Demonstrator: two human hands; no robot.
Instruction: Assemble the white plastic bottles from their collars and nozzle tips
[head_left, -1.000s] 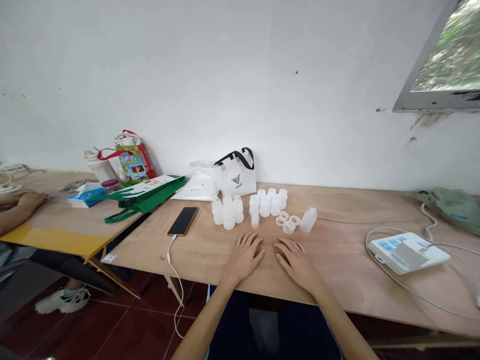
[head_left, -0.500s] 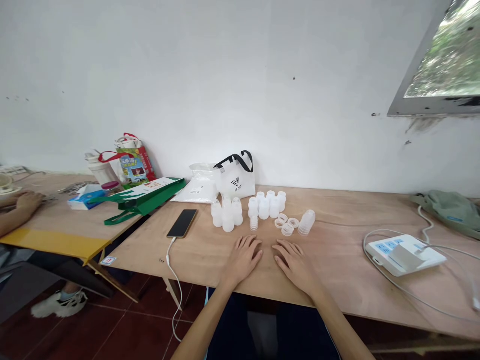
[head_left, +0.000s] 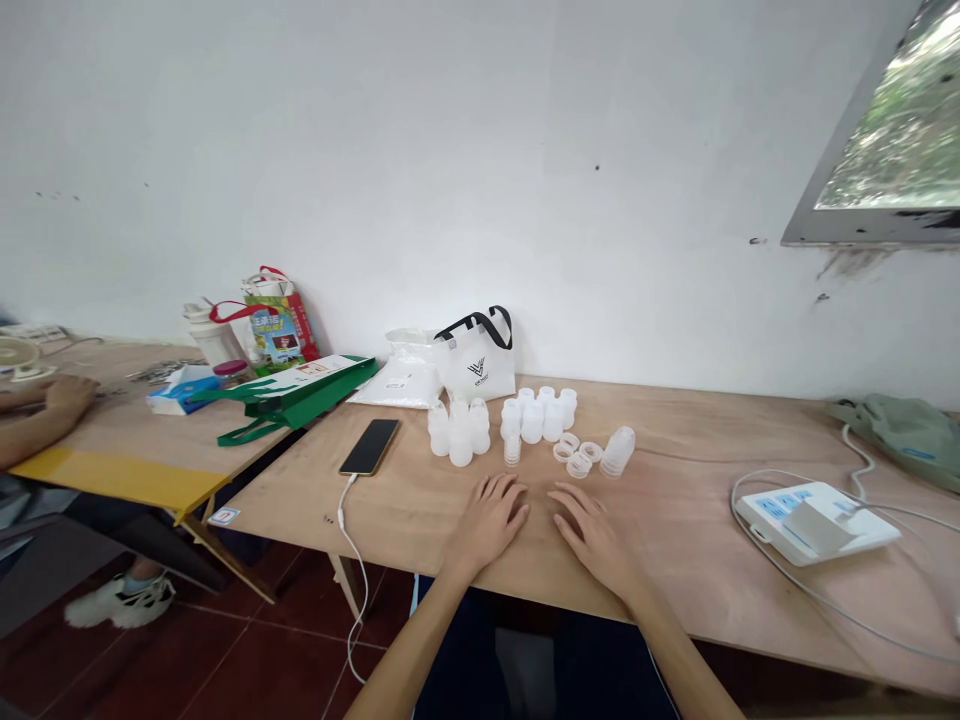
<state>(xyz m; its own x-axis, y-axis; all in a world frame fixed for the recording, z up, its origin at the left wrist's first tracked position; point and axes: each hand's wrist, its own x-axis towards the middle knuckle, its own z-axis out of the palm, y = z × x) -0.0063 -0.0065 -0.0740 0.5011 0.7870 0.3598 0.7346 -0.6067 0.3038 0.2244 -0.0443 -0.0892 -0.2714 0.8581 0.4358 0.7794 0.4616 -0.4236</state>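
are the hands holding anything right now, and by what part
Nothing is held. The left hand and right hand lie flat, palms down, on the wooden table, just short of the small white bottles.

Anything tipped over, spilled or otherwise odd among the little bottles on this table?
One item stands out: a stack of clear caps lies on its side right of the loose rings, while the white bottles stand upright. Nothing looks spilled. The left hand and right hand lie flat on the table.
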